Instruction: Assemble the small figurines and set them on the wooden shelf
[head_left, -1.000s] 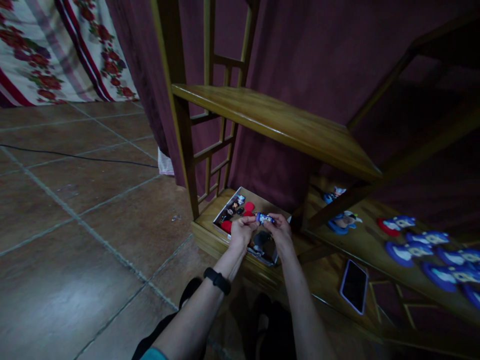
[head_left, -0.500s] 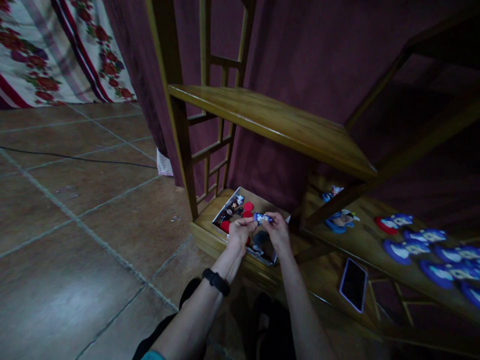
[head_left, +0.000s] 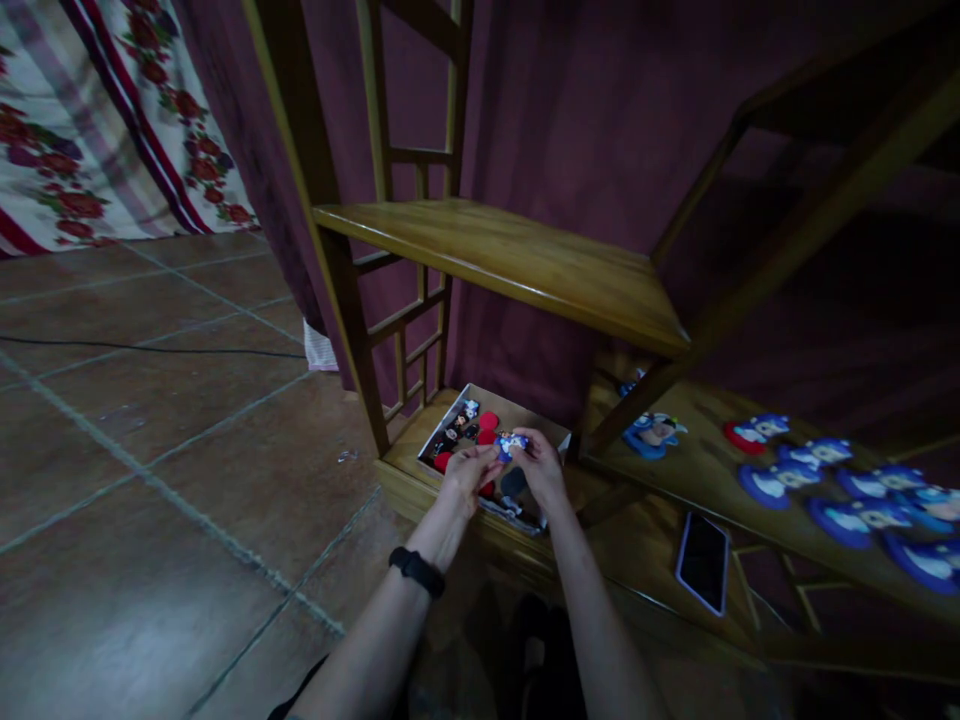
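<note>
Between both hands is a small blue-and-white figurine (head_left: 511, 446), held over an open cardboard box (head_left: 531, 414). My left hand (head_left: 472, 472) pinches its left side, and my right hand (head_left: 541, 467) grips it from the right with the fingertips. Inside the box lie red round pieces (head_left: 488, 421), a dark round piece (head_left: 514, 483) and several small figures (head_left: 459, 424) along the left side. My hands hide part of the box's contents. The figurine's finer details are too small to make out.
The box rests on the low board of a wooden shelf unit (head_left: 495, 250). Rightward, several blue figurines on round bases (head_left: 780, 482) and one on a red base (head_left: 756, 431) stand on another board. A phone (head_left: 703, 562) lies below them. A cable (head_left: 150, 348) crosses the tiled floor.
The figurine has turned in my fingers and shows more of its front. Both hands stay over the box. The whole view has shifted slightly.
</note>
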